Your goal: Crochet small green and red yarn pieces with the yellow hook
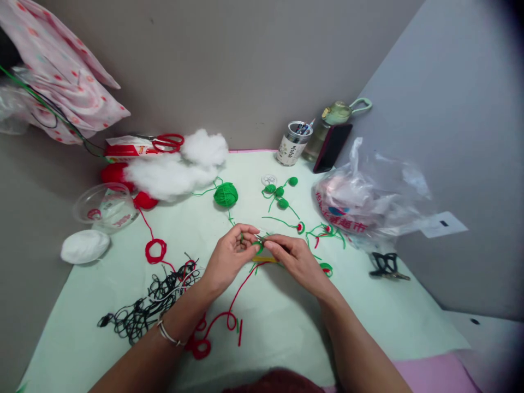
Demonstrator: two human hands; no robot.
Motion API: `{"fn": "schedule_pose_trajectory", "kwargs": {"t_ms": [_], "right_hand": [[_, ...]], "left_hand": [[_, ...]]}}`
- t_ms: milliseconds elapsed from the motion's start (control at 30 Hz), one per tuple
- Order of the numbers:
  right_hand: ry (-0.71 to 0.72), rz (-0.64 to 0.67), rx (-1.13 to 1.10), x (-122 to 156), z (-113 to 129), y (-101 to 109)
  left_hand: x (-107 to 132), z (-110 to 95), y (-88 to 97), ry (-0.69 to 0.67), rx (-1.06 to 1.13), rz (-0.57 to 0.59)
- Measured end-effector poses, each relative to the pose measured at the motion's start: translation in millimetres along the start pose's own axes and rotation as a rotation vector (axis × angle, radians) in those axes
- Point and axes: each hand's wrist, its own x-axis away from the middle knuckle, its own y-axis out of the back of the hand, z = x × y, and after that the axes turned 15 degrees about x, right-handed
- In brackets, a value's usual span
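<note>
My left hand (229,254) is closed around a small piece of green yarn work (258,246), with a green strand over its fingers. My right hand (297,256) pinches a thin crochet hook (261,238), whose metal tip meets the green yarn between both hands. Much of the hook is hidden by my fingers. Behind my hands sits a green yarn ball (226,195), a strand running from it toward my left hand. A yellow stick-like thing (265,260) lies just below my hands, beside a red strand (241,286).
Several green crocheted balls (282,203) and red-green pieces (301,227) lie to the right, near a plastic bag (364,196). Tangled black yarn (143,311) lies left. White stuffing (167,174), red-handled scissors (167,143) and a clear tub (108,210) are at back left; a pen can (291,147) stands behind.
</note>
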Motion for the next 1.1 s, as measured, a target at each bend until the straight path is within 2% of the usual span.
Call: {"fn": "schedule_pose_trajectory", "kwargs": {"t_ms": [167, 233, 333, 400, 500, 567, 800, 1000, 1100], "right_hand": [[-0.093, -0.066, 0.045, -3.2, -12.8, -2.2], [-0.100, -0.192, 0.122, -4.6, -17.5, -4.2], [-0.009, -0.385, 0.152, -5.2, -17.1, -6.7], [0.041, -0.319, 0.049, -4.2, -12.3, -7.5], [0.077, -0.105, -0.112, -1.7, -4.0, -8.2], [0.086, -0.058, -0.155, -0.5, -0.7, -8.8], [-0.017, -0.117, -0.191, -1.6, -2.0, -11.5], [-0.082, -0.155, -0.200, -10.7, -15.2, -11.7], [-0.076, -0.209, -0.051, -12.1, -24.5, -9.6]], "left_hand": [[1.0, 0.1, 0.6, 0.011, -0.020, 0.006], [0.2, 1.6, 3.1, 0.008, -0.015, -0.005], [-0.9, 3.7, 5.5, -0.003, -0.005, -0.019], [-1.4, 4.3, 5.6, -0.011, 0.005, -0.018], [-2.0, 4.3, 4.4, -0.016, 0.022, -0.003], [-2.4, 4.2, 4.1, -0.007, 0.034, 0.009], [-2.1, 6.3, 6.6, 0.029, 0.045, 0.039], [-4.5, -0.6, 11.1, -0.080, 0.059, -0.103], [-4.7, -6.6, 12.1, -0.096, 0.079, -0.119]]}}
